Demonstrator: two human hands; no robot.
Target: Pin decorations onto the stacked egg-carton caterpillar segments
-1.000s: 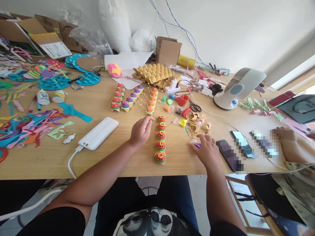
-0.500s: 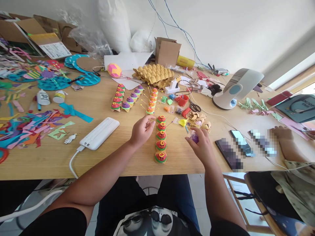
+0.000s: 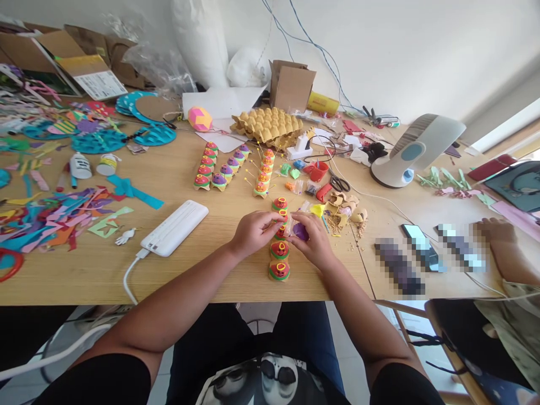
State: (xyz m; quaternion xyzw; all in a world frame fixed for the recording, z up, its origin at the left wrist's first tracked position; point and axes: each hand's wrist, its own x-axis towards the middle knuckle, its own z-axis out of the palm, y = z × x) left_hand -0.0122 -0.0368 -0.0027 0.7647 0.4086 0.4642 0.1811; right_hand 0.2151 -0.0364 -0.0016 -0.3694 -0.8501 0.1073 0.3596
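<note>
While left hand (image 3: pixel 253 233) curls, right hand (image 3: pixel 316 242) grips packet (image 3: pixel 300 232).

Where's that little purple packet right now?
In the head view, the purple packet is in the right hand, at the right side of the red-and-green domed row, with the left hand close by.

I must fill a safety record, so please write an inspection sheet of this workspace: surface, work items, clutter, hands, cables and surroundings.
Surface: wooden table, crowded.
Work items: red-and-green egg-carton row, partly hidden; purple packet at its right side.
Clutter: paper scraps at left, torn carton pieces at right.
Hands: left hand at the row, fingertips near the packet, grip unclear; right hand holds the packet.
Cables: white cable runs from the power bank to the table's front edge; blue cables hang at the wall.
Surroundings: desk fan and another person's hand at right.
</note>
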